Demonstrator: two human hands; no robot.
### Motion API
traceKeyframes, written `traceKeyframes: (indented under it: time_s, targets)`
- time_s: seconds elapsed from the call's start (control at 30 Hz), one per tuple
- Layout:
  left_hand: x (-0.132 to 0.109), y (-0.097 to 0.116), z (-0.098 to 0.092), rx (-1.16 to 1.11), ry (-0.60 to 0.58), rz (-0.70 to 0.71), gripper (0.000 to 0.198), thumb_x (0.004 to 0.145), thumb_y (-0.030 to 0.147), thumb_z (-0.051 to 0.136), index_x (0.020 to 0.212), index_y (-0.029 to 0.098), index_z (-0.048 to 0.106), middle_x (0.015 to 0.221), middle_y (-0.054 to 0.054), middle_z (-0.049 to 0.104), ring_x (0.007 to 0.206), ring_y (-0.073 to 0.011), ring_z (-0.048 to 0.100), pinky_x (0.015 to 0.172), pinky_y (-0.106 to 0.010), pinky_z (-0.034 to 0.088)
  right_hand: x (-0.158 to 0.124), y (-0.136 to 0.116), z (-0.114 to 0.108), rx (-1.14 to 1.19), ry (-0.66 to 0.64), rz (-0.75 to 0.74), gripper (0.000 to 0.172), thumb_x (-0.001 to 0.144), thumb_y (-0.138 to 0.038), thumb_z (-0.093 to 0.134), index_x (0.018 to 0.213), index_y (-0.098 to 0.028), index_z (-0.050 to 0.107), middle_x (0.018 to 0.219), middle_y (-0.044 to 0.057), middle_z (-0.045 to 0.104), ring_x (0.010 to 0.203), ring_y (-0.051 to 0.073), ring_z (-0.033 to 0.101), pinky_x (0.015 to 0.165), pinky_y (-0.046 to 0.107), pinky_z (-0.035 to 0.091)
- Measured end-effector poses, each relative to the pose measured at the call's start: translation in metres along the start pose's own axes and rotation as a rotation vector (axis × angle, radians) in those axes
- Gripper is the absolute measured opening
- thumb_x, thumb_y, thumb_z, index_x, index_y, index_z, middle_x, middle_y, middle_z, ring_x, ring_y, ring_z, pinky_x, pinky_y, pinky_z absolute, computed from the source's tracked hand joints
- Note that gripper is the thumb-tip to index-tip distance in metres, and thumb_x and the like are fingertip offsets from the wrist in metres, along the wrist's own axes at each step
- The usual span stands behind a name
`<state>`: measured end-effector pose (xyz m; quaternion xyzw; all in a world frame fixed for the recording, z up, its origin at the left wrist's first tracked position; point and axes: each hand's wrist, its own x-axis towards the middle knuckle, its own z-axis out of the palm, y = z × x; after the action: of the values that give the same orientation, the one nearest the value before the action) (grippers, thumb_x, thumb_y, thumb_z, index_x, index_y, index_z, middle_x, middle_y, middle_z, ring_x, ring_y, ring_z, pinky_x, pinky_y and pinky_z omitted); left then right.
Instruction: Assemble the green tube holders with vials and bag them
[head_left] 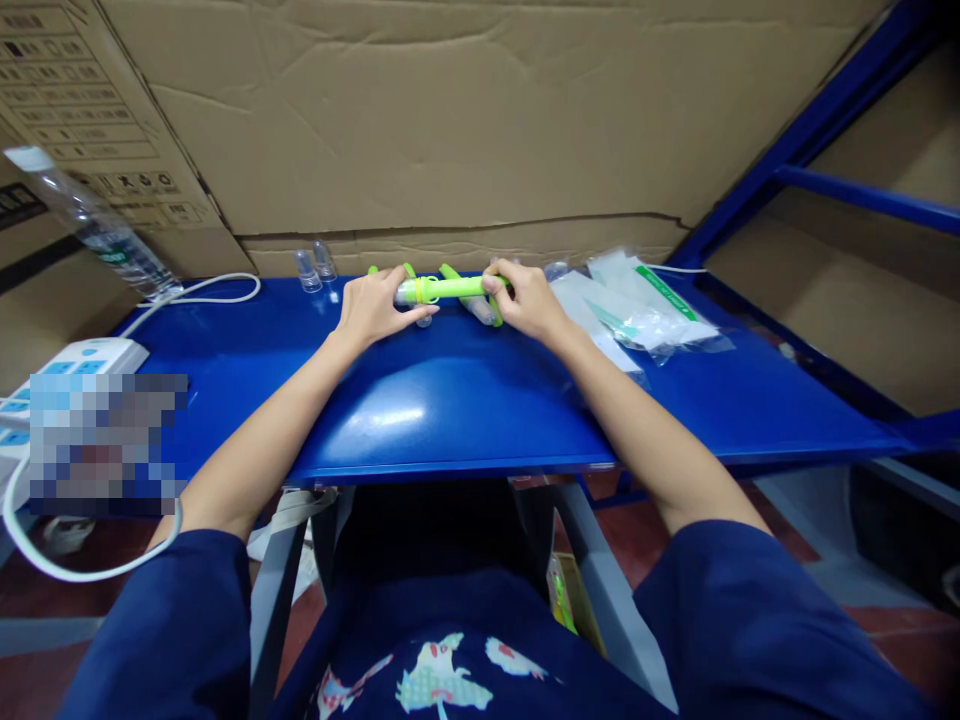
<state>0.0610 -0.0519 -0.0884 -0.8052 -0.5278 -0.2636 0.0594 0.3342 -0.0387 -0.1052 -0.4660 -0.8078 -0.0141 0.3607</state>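
Note:
A green tube-shaped plastic tool (448, 289) lies crosswise at the far side of the blue table (450, 410). My left hand (373, 308) grips its left end, near a yellow band. My right hand (527, 298) pinches its right end with closed fingers. Other green parts (409, 270) and a clear tube (480, 308) lie just behind and under the tool. Both forearms reach out over the table.
Two small clear caps (315, 266) stand at the back. Clear plastic bags (637, 305) lie to the right. A water bottle (97, 228), a white power strip (82, 360) and its cable (202, 290) are at the left. Cardboard (465, 120) walls the back.

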Motion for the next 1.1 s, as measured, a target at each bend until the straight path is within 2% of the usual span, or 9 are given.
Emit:
traceKeyframes:
  time_s: [0.1,0.2,0.3,0.43,0.6,0.8,0.87,0.97,1.1]
  targets:
    - [0.000,0.005,0.000,0.036,0.001,0.019,0.061,0.085,0.073,0.075,0.115,0.019,0.071,0.113,-0.015,0.078,0.110,-0.0362,0.071,0.086,-0.036,0.045,0.003,0.004,0.003,0.058,-0.003,0.106,0.071,0.110,-0.067,0.016,0.078,-0.023,0.062,0.069,0.009,0.064,0.074,0.028,0.065,0.078,0.043,0.052]
    - [0.001,0.008,0.001,0.081,-0.007,0.028,0.060,0.086,0.072,0.074,0.113,0.019,0.072,0.106,-0.014,0.079,0.106,-0.0357,0.072,0.084,-0.035,0.045,0.003,0.009,0.005,0.057,-0.018,0.122,0.078,0.106,-0.079,0.013,0.079,-0.024,0.060,0.067,0.007,0.062,0.071,0.026,0.063,0.075,0.041,0.052]
    - [0.002,0.006,0.001,0.126,-0.031,0.001,0.061,0.086,0.074,0.071,0.114,0.019,0.073,0.098,-0.013,0.078,0.100,-0.0355,0.073,0.082,-0.035,0.045,0.002,0.008,0.004,0.021,0.023,0.067,0.069,0.105,-0.080,0.027,0.101,-0.023,0.065,0.087,0.010,0.072,0.081,0.028,0.067,0.079,0.042,0.053]
    - [0.005,-0.005,-0.003,0.142,-0.049,-0.058,0.065,0.088,0.078,0.065,0.115,0.019,0.076,0.092,-0.014,0.077,0.095,-0.0359,0.073,0.080,-0.036,0.047,0.002,0.005,0.002,0.044,0.014,-0.066,0.043,0.103,-0.061,0.053,0.117,-0.021,0.063,0.112,0.013,0.074,0.085,0.026,0.067,0.084,0.043,0.056]
    - [0.007,-0.012,-0.006,0.152,-0.085,-0.062,0.069,0.087,0.079,0.063,0.118,0.020,0.078,0.092,-0.014,0.077,0.093,-0.0363,0.073,0.079,-0.037,0.048,0.002,0.002,0.001,0.016,-0.013,-0.105,0.028,0.099,-0.044,0.059,0.116,-0.022,0.064,0.114,0.013,0.074,0.093,0.030,0.067,0.090,0.046,0.056]
    - [0.008,-0.011,-0.003,0.084,-0.043,-0.027,0.070,0.088,0.082,0.058,0.112,0.020,0.080,0.087,-0.013,0.077,0.094,-0.0351,0.071,0.079,-0.037,0.047,-0.002,-0.002,-0.004,-0.094,-0.041,-0.054,0.031,0.102,-0.044,0.049,0.111,-0.020,0.067,0.104,0.015,0.076,0.092,0.033,0.068,0.081,0.044,0.054]
    - [0.008,-0.011,-0.001,0.063,-0.024,-0.018,0.070,0.089,0.083,0.057,0.108,0.020,0.081,0.084,-0.013,0.076,0.094,-0.0351,0.070,0.080,-0.038,0.046,0.000,0.001,-0.004,-0.095,-0.070,-0.015,0.036,0.104,-0.049,0.043,0.100,-0.021,0.066,0.091,0.013,0.074,0.085,0.032,0.067,0.077,0.044,0.053]
    - [0.007,-0.010,0.000,0.059,-0.021,-0.005,0.069,0.091,0.082,0.055,0.102,0.019,0.081,0.080,-0.013,0.073,0.094,-0.0356,0.070,0.080,-0.039,0.045,0.002,0.011,0.000,0.005,-0.158,0.018,0.058,0.106,-0.067,0.029,0.079,-0.023,0.057,0.074,0.009,0.066,0.074,0.028,0.064,0.076,0.045,0.053]
    - [0.006,-0.007,-0.003,0.079,-0.058,-0.012,0.067,0.089,0.081,0.059,0.099,0.019,0.081,0.078,-0.013,0.071,0.094,-0.0373,0.070,0.081,-0.040,0.045,0.004,0.024,0.008,0.227,-0.319,0.047,0.080,0.098,-0.091,0.018,0.072,-0.024,0.055,0.066,0.008,0.060,0.069,0.027,0.062,0.073,0.047,0.056]
